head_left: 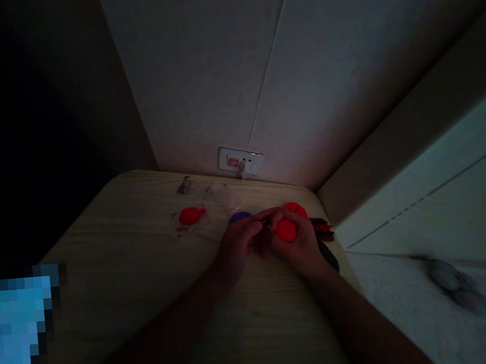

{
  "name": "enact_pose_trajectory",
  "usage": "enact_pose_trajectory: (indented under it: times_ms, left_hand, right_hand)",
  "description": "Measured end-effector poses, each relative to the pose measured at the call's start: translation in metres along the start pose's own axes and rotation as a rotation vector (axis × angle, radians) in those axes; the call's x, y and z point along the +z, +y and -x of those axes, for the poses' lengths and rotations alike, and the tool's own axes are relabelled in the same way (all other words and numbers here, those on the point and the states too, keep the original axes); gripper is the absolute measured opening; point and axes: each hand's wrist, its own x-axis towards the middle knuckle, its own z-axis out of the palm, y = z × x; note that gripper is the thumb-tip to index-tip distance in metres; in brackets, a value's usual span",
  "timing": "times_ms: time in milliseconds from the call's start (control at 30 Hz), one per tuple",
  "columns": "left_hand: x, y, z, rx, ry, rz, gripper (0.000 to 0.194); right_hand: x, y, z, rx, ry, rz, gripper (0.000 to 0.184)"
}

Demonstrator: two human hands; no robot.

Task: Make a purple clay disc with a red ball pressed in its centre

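The right hand (303, 251) grips a smooth, round, bright-red piece (286, 231), the left hand (236, 243) close at its nine o'clock, hold unclear, while a red teardrop-shaped piece (190, 216) lies untouched between the hands' nine and ten o'clock.

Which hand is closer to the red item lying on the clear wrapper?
Left. The left hand is to the right of the red item, not touching it; the right hand is farther right, past the left one, holding a round red piece.
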Motion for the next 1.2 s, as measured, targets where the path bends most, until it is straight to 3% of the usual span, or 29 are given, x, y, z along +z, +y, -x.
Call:
enact_pose_trajectory:
  times_ms: [367,500,600,767,900,1200]
  left_hand:
    - [0.003,0.002,0.000,-0.014,-0.015,-0.073,0.030]
    - [0.007,0.007,0.003,0.030,-0.035,-0.123,0.027]
    - [0.007,0.009,0.004,0.078,0.026,-0.133,0.023]
    - [0.003,0.005,0.003,0.091,0.116,-0.103,0.018]
    - [0.002,0.005,0.003,0.129,0.088,-0.118,0.017]
    - [0.005,0.011,0.009,0.240,0.024,-0.234,0.020]
  right_hand:
    - [-0.003,0.005,0.000,-0.068,0.062,0.157,0.016]
    - [-0.001,0.005,0.003,-0.069,-0.009,0.165,0.031]
    - [-0.002,0.004,0.005,-0.078,-0.086,0.192,0.040]
    - [-0.007,0.006,0.002,-0.163,-0.050,0.196,0.042]
    - [-0.009,0.007,-0.001,-0.161,-0.074,0.179,0.035]
    - [-0.007,0.009,0.001,-0.182,-0.082,0.140,0.039]
